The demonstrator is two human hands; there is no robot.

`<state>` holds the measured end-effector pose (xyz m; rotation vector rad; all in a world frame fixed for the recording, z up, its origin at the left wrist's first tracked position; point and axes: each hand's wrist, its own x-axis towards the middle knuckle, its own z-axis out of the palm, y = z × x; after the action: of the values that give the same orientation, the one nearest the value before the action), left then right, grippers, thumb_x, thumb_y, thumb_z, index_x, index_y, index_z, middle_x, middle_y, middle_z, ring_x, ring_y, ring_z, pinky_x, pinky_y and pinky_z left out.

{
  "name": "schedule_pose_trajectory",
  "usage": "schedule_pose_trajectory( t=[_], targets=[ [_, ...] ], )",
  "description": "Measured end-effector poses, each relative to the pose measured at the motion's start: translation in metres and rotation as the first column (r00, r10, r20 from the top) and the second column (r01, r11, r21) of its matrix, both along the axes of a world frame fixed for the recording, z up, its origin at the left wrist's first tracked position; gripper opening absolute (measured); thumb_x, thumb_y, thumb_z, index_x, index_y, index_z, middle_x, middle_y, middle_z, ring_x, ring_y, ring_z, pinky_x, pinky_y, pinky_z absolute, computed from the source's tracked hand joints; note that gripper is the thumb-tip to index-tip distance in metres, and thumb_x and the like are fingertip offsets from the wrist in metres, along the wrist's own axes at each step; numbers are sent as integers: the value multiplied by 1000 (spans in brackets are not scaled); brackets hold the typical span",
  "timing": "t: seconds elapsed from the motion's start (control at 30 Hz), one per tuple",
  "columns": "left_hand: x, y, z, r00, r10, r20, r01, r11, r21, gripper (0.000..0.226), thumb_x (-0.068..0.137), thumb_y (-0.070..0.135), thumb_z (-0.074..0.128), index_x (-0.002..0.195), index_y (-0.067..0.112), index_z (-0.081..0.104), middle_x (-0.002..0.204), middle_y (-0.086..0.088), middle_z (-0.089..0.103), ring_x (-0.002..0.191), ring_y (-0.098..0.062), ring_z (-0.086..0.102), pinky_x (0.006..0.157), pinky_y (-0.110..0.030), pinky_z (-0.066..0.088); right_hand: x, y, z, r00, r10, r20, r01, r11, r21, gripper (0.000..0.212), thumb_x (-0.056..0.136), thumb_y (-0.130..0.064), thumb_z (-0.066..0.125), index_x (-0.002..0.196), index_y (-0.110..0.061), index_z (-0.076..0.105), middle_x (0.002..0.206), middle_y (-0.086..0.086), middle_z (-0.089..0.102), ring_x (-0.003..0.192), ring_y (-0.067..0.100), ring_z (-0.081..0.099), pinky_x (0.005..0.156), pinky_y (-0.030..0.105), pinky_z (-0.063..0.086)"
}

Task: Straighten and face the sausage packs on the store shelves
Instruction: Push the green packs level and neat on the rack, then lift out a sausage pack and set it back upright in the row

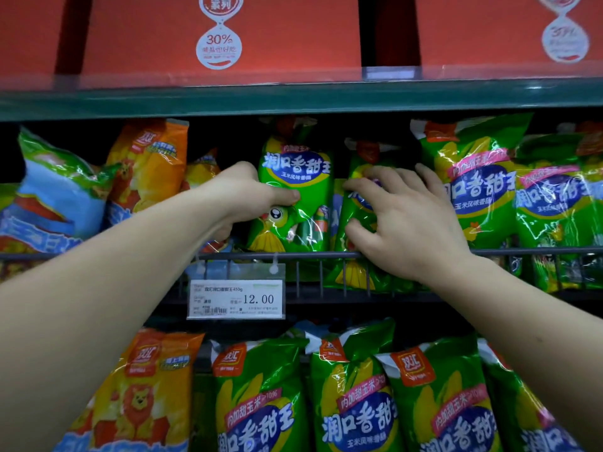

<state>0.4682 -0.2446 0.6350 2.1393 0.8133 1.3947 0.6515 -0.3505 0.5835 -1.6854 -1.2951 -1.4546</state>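
On the middle shelf, my left hand grips the left edge of an upright green sausage pack with blue lettering, thumb across its front. Just to its right stands a second green pack, partly hidden; my right hand lies over its front with fingers curled on it and the thumb at its lower left. More green packs stand at the right of the same shelf. Orange packs and a blue-and-green pack lean at the left.
A wire rail runs along the shelf front, with a price tag reading 12.00 hanging from it. Red boxes fill the shelf above. The shelf below holds several green packs and an orange pack.
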Motion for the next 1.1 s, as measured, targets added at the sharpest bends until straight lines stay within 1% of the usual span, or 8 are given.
schedule_pose_trajectory(
  t=[0.07, 0.27, 0.47, 0.6, 0.7, 0.83, 0.93, 1.1],
  targets=[
    [4, -3, -1, 999, 15, -34, -14, 1000, 26, 45, 72, 43, 84, 90, 16, 53, 93, -1, 62, 87, -19, 59, 73, -32, 46, 0, -1, 1, 1000, 11, 11, -11, 999, -49, 65, 78, -57, 29, 135, -38, 53, 141, -5, 53, 133, 25, 44, 120, 49, 15],
    [11, -4, -5, 983, 3, -186, 3, 999, 35, 57, 64, 45, 88, 106, 15, 64, 103, -2, 70, 93, -21, 64, 80, -33, 50, 2, -5, 2, 997, 80, -9, -80, 987, -139, 71, 75, -58, 29, 142, -40, 45, 151, -8, 42, 141, 18, 34, 123, 47, 9],
    [8, -6, -8, 991, -131, 7, 131, 985, -111, 31, 84, 28, 77, 99, 18, 52, 87, -6, 68, 67, -24, 69, 54, -32, 55, 2, -8, 3, 987, 153, -45, -159, 970, -183, 67, 79, -50, 41, 145, -36, 45, 154, -5, 39, 143, 20, 31, 121, 42, 19],
    [6, -4, -13, 999, -21, -33, 23, 998, 58, 52, 80, 40, 77, 111, 12, 47, 106, -3, 61, 95, -22, 61, 83, -40, 54, 2, -7, 2, 989, 143, -29, -146, 974, -171, 66, 80, -52, 37, 144, -36, 46, 154, -3, 40, 142, 21, 32, 121, 44, 20],
    [3, -9, -17, 997, 67, -36, -59, 980, 192, 49, 83, 41, 74, 111, 17, 42, 101, -1, 55, 87, -15, 54, 71, -32, 46, 1, -7, 1, 988, 157, 5, -155, 977, -146, 64, 81, -51, 35, 141, -34, 49, 152, -3, 41, 142, 21, 34, 120, 47, 21],
    [-9, -11, -21, 997, 70, 35, -77, 959, 274, 58, 83, 40, 73, 129, 17, 46, 107, 1, 58, 96, -18, 59, 84, -37, 50, -2, -9, 0, 983, 182, 26, -178, 977, -117, 59, 83, -47, 39, 137, -30, 54, 147, -2, 48, 137, 22, 40, 118, 47, 24],
    [-22, -5, -24, 992, 48, 120, -86, 939, 332, 44, 82, 36, 73, 117, 20, 51, 100, 5, 61, 91, -18, 62, 84, -40, 53, -5, -10, -1, 980, 194, 48, -189, 977, -95, 56, 83, -44, 40, 133, -26, 57, 140, 0, 55, 130, 25, 47, 113, 47, 32],
    [-44, 5, -32, 975, 125, 186, -194, 884, 425, 32, 85, 28, 69, 112, 20, 54, 96, 5, 63, 85, -16, 61, 71, -29, 45, -11, -11, 1, 981, 186, 53, -183, 981, -61, 52, 84, -43, 45, 130, -25, 58, 133, -2, 56, 124, 24, 50, 103, 43, 39]
  ],
)
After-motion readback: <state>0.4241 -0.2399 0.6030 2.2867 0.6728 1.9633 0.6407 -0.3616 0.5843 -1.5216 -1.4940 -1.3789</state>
